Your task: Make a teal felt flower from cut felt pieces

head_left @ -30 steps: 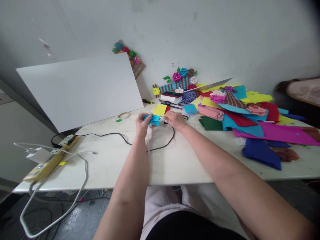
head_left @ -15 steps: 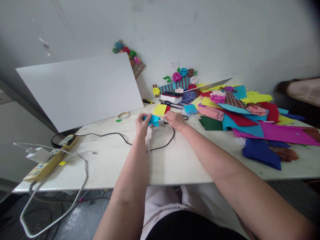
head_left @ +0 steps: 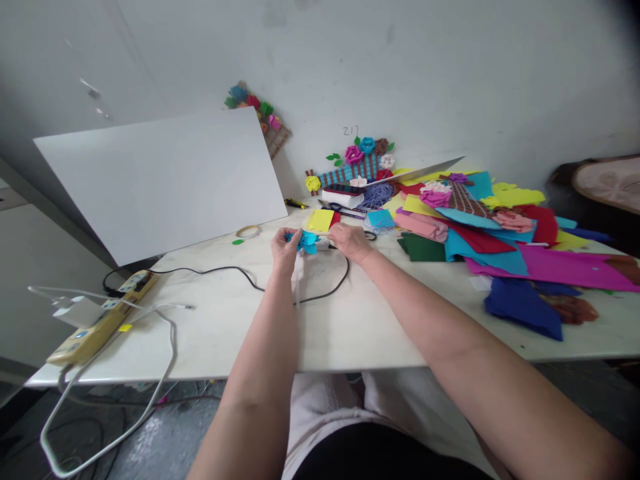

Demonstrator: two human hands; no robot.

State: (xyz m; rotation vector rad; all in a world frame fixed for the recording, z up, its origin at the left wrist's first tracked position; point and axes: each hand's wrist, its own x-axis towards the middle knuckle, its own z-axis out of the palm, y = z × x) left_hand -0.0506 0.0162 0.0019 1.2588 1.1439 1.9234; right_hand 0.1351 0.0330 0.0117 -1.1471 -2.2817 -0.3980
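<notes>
A crumpled blue paper piece (head_left: pixel 309 243) is pinched in my left hand (head_left: pixel 285 248) above the middle of the table. My right hand (head_left: pixel 350 241) is closed just right of it, its fingertips around a thin pale stick that points toward the blue paper. Under the hands lies a white device (head_left: pixel 322 245), partly hidden, with a black cord. Yellow paper squares (head_left: pixel 321 219) lie just behind the hands, with a bit of red beside them. A blue square (head_left: pixel 381 219) rests farther right.
Coloured paper sheets (head_left: pixel 505 240) are heaped at the right. A white board (head_left: pixel 165 187) leans on the wall at the left. A power strip (head_left: pixel 100 320) with cables lies front left. A tape roll (head_left: pixel 248 231) sits left of the hands.
</notes>
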